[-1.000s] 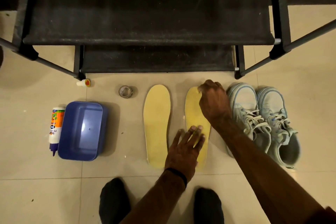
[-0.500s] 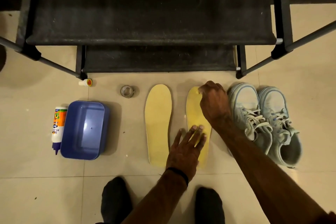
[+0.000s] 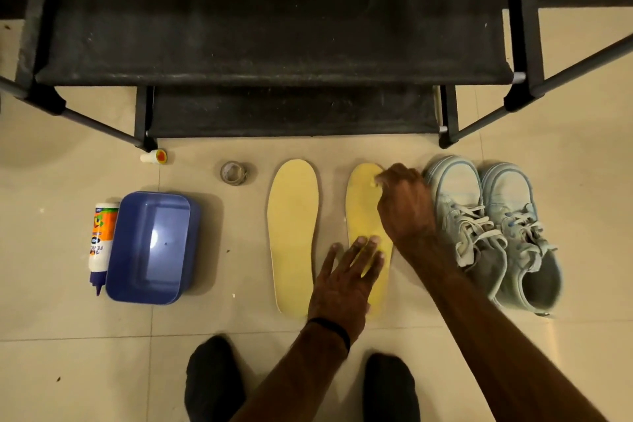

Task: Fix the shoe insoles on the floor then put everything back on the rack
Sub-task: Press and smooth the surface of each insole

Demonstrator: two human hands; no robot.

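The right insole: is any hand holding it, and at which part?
The left hand presses flat on the heel half of the right insole. The right hand touches its toe end with curled fingers; a true pinch cannot be told.

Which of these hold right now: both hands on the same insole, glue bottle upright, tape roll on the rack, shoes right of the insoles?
1. Both hands touch the same insole: true. The left hand presses flat on the right insole; the right hand works at its toe end.
2. The glue bottle stands upright: false, it lies on the floor beside the blue tub.
3. The tape roll is on the rack: false, on the floor.
4. The shoes sit right of the insoles: true.
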